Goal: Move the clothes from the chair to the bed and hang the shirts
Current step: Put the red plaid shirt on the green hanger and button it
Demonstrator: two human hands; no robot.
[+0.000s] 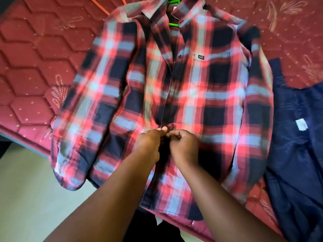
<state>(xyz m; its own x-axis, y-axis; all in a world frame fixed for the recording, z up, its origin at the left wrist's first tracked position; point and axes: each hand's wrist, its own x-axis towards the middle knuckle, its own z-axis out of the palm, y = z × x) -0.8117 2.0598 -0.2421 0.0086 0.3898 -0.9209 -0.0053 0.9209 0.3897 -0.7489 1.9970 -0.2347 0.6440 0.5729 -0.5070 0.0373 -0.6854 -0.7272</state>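
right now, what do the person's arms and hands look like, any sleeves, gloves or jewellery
Both forearms are bare as far as the frame shows, with no sleeve or cuff in view. The left hand and right hand wear no gloves, and no ring, watch or bracelet is visible on either hand or wrist.

Red plaid shirt (174,84) over a maroon bed (35,58).

The shirt was checked in red, navy, pale blue and white, with a small dark label on its chest pocket. A bright green hanger (173,23) showed at the shirt's collar. The bed under the shirt was maroon, quilted in hexagons with pale gold leaf motifs and tiny dots. Right of the shirt lay a dark navy garment (297,137) with a white tag. Left of the shirt's hem, the floor (26,189) was cream.
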